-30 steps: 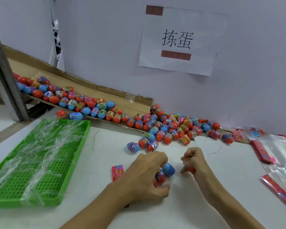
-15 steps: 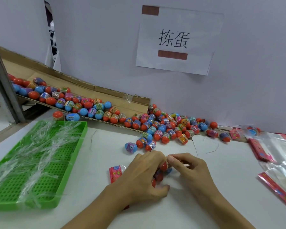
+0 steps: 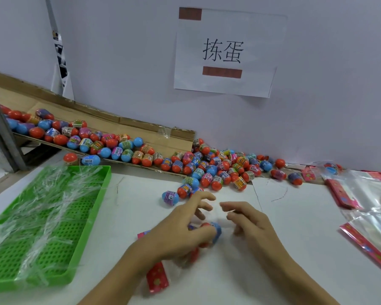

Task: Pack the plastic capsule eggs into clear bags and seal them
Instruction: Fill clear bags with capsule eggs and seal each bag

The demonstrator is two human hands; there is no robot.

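Observation:
On the white table my left hand (image 3: pixel 180 230) grips a clear bag with a red header card (image 3: pixel 157 277). My thumb presses on the blue and red capsule eggs (image 3: pixel 215 232) inside it, while the upper fingers stretch forward. My right hand (image 3: pixel 249 221) hovers just right of the bag with loosely curled fingers and nothing visible in them. Both hands are motion-blurred. A pile of capsule eggs (image 3: pixel 218 168) lies along the wall behind the hands, and a loose blue egg (image 3: pixel 169 198) sits near my left fingertips.
A cardboard chute (image 3: pixel 141 128) full of eggs slopes down from the left. A green perforated tray (image 3: pixel 97 208) holding clear plastic strips lies at the left. Clear bags with red headers (image 3: pixel 372 205) are stacked at the right edge. A paper sign (image 3: pixel 224 51) hangs on the wall.
My right hand brought an egg to the bag held by the left hand, then drew back a little with nothing in it. My left fingers have spread forward.

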